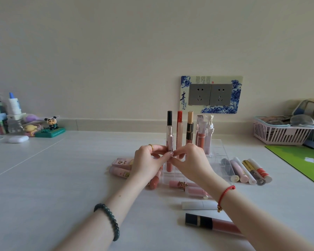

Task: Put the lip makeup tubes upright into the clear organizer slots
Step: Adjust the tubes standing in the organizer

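A clear organizer (218, 161) stands mid-table with several lip tubes upright in its back slots (189, 131). Both hands pinch one upright tube with a silver-pink cap (170, 138), whose pink lower end sits in a front-left slot. My left hand (149, 160) grips it from the left, my right hand (188, 160) from the right. More tubes lie flat: a pink group (121, 166) to the left, a row (246, 171) to the right, and a white tube (198, 205) and a dark-capped tube (212, 223) in front.
A pink basket (279, 131) and a green mat (301, 160) are at the right. Figurines (51, 125), bottles and an earbud case (18, 139) stand at the back left. A wall socket (210, 95) is behind the organizer.
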Motion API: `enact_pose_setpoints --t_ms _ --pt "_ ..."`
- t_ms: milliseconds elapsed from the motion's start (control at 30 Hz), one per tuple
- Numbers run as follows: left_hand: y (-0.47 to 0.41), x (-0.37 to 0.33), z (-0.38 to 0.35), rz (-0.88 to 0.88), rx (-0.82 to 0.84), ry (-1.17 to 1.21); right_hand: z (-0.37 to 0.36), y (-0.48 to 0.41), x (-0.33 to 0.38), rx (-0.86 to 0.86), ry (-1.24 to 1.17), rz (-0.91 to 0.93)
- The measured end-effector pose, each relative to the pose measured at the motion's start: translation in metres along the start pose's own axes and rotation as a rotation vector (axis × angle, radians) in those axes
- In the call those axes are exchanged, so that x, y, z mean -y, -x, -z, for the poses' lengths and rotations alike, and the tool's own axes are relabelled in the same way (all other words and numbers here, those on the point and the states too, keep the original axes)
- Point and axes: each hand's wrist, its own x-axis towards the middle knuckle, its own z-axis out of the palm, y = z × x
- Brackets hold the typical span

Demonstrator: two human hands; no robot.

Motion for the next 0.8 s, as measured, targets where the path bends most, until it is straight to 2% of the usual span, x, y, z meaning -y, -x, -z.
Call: enact_pose_setpoints --t_ms 533,800 --pt "0.005 -0.004 0.007 0.017 0.024 -0.013 0.005 0.003 0.000 0.030 -0.020 0.009" --pt "0.003 -0.004 0.028 0.034 -0.110 0.025 0.027 0.005 -0.003 -0.010 -0.019 0.056"
